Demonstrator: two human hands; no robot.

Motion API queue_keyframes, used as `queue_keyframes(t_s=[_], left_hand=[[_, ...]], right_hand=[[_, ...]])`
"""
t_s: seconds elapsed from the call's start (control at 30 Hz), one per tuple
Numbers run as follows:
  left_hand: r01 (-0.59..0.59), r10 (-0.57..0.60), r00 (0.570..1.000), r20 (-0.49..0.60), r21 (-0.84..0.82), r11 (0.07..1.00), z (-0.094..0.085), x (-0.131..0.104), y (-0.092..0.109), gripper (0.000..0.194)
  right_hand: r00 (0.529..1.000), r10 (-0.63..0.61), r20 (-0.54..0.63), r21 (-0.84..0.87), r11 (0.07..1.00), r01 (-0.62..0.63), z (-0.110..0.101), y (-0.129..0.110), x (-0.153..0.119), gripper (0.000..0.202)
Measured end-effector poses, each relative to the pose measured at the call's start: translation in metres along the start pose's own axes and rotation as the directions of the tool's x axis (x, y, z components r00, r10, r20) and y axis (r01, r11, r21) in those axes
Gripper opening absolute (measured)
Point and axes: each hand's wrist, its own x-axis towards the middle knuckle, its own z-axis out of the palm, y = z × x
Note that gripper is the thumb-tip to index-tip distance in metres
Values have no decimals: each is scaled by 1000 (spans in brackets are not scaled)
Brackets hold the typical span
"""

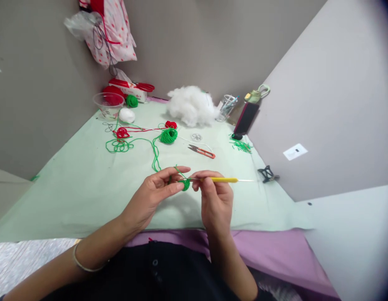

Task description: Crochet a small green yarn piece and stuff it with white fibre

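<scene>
My left hand [158, 186] pinches a small green crochet piece [185, 184] between thumb and fingers, above the near part of the table. Green yarn runs over its raised index finger. In my right hand [216, 196] is a crochet hook with a yellow handle [223, 180], lying level, its thin metal tip pointing left at the green piece. Whether the tip sits inside a stitch is too small to tell. Strands of green yarn [155, 152] lead back from the left hand towards a green yarn ball [168, 135] on the table.
Orange thread snips [201, 151] lie beyond my hands, near a ring of clear plastic [196, 137]. White stuffing [192, 105] is heaped at the back. Loose red yarn [122, 133] and a clear tub [108, 109] are at left; green clippings [241, 145] and a phone [247, 118] at right.
</scene>
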Motion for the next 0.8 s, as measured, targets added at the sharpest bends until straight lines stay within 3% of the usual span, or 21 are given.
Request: queue_keyframes(t_s=[0.2, 0.27, 0.37, 0.43, 0.57, 0.63, 0.7, 0.73, 0.8], left_hand=[[-24, 24, 999, -26, 17, 1000, -3, -1, 1, 30], [-53, 55, 998, -25, 68, 996, -4, -1, 1, 31], [-127, 135, 991, -22, 229, 965, -7, -1, 2, 31], [-180, 201, 979, -29, 337, 924, -6, -2, 3, 31], [-236, 291, 953, -88, 385, 892, 0, -5, 0, 30], [-182, 214, 972, -103, 253, 950, 2, -5, -4, 37], [-17, 17, 999, -49, 9, 1000, 2, -2, -6, 46], [83, -84, 996, 0, -112, 990, 1, -1, -7, 46], [218, -207, 976, 68, -269, 938, -2, 3, -6, 41]], right_hand=[[998, 33, 56, 115, 993, -39, -3, 0, 2, 18], [998, -6, 69, 52, 999, 2, -3, -4, 0, 19], [987, -120, 106, -180, 974, 137, -5, -10, -4, 20], [952, -240, 192, -334, 896, 294, -6, -11, -7, 22], [812, -451, 370, -512, 631, 583, -5, 1, -13, 34], [768, -519, 375, -585, 510, 630, -4, 10, -15, 40], [749, -570, 338, -615, 469, 634, -3, 16, -17, 43], [760, -575, 303, -604, 501, 620, -2, 16, -17, 42], [832, -517, 201, -521, 663, 538, -2, 12, -16, 37]])
